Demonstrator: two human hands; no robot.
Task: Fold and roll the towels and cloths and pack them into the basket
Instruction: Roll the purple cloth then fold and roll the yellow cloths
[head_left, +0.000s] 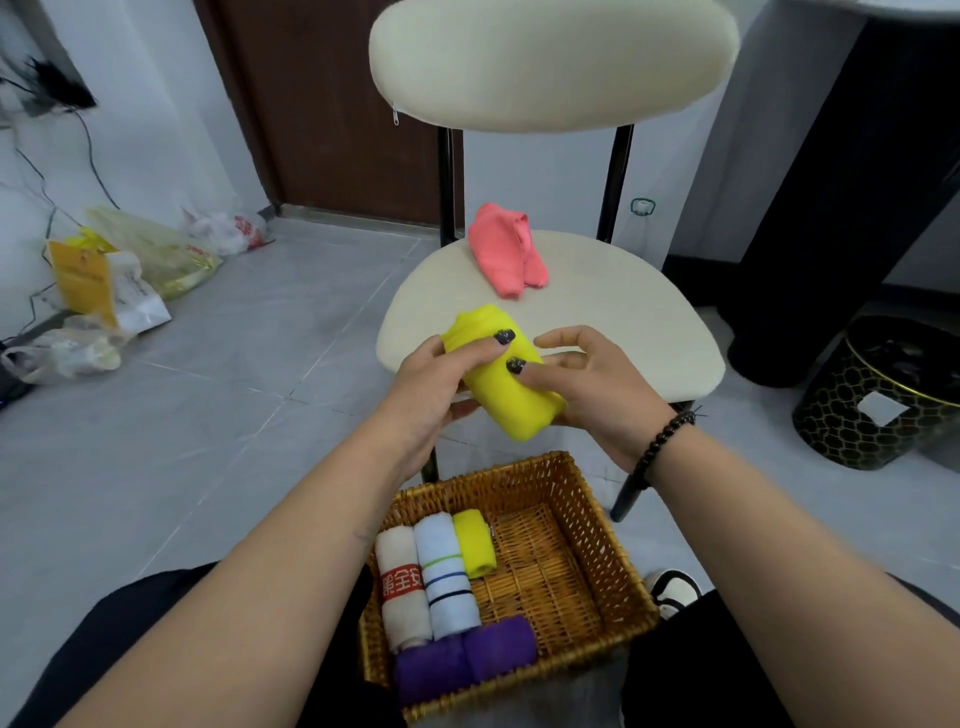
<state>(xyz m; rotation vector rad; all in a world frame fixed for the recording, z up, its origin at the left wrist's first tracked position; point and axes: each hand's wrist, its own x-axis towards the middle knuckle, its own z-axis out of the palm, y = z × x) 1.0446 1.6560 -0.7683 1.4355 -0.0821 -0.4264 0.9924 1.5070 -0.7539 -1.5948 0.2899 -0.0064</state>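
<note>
Cream chair seat (623, 332) with a crumpled pink cloth (506, 252); wicker basket (587, 525) on grey tiled floor (234, 364).

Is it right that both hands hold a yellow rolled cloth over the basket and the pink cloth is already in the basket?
Not quite. The head view shows the pink cloth lying on the chair seat, not in the wicker basket. The rest is right.

A tiled room with a cream chair facing a brown door

Grey floor tiles (218, 374) spread out; the cream chair (550, 62) stands at 12 o'clock, the dark brown door (322, 104) at 11, plastic bags (130, 270) along the white wall (156, 130) at 9, a black patterned stool (878, 395) at 3
</note>
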